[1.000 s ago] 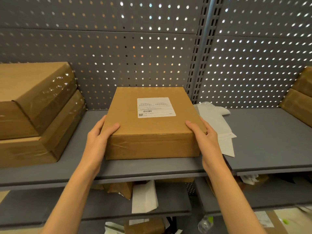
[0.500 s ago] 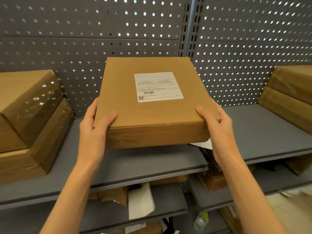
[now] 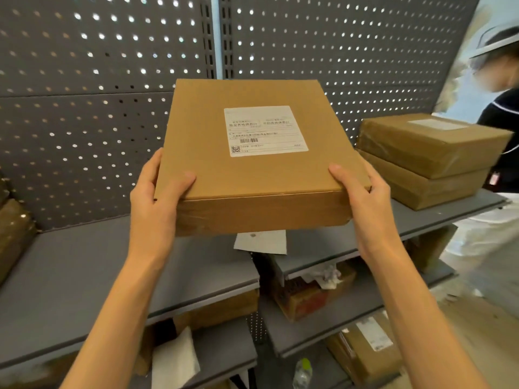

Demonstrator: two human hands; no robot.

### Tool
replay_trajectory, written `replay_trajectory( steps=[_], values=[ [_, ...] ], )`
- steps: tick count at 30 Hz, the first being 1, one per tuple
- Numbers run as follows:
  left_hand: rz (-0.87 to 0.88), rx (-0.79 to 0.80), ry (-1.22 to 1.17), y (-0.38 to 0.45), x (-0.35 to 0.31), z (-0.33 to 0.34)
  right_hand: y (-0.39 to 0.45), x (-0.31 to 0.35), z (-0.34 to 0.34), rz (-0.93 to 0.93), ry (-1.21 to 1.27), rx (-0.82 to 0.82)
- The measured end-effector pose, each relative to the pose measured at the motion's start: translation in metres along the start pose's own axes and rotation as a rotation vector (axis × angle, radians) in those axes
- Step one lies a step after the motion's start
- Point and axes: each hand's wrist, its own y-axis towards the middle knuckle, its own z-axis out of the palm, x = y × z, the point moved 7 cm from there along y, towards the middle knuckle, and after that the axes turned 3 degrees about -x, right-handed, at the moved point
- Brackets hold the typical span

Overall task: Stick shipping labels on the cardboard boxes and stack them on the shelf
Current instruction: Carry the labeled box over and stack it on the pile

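The flat brown cardboard box (image 3: 252, 164) with the white shipping label (image 3: 265, 131) on top is higher now than a second ago, when it sat on the grey metal shelf (image 3: 84, 265). Now it is up in the air above the shelf, near the middle of the view. The left hand (image 3: 157, 203) grips its near left corner and the right hand (image 3: 365, 200) grips its near right corner, thumbs on top, fingers hidden under the box. The hands are well apart, one at each side. The view has swung to the right since then: the stack of two brown boxes (image 3: 427, 158) at 3 o'clock shows more fully, and the brown boxes (image 3: 14, 234) at 9 o'clock are nearly out of view. A white paper sheet (image 3: 261, 242) lies on the shelf just under the held box. Behind is a grey wall panel full of small holes (image 3: 98, 108). Lower shelves hold more boxes and papers. At 2 o'clock, a blurred person in a dark top (image 3: 502, 122) has come into view.
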Motion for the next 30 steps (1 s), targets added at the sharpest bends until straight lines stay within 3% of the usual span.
replay_trajectory(
  steps=[16, 30],
  values=[
    [0.034, 0.143, -0.144, -0.041, -0.035, 0.246, 0.093, 0.028, -0.227, -0.092, -0.117, -0.129],
    [0.071, 0.158, -0.142, -0.016, -0.046, 0.381, 0.201, 0.008, -0.313, -0.083, -0.123, -0.134]
  ],
)
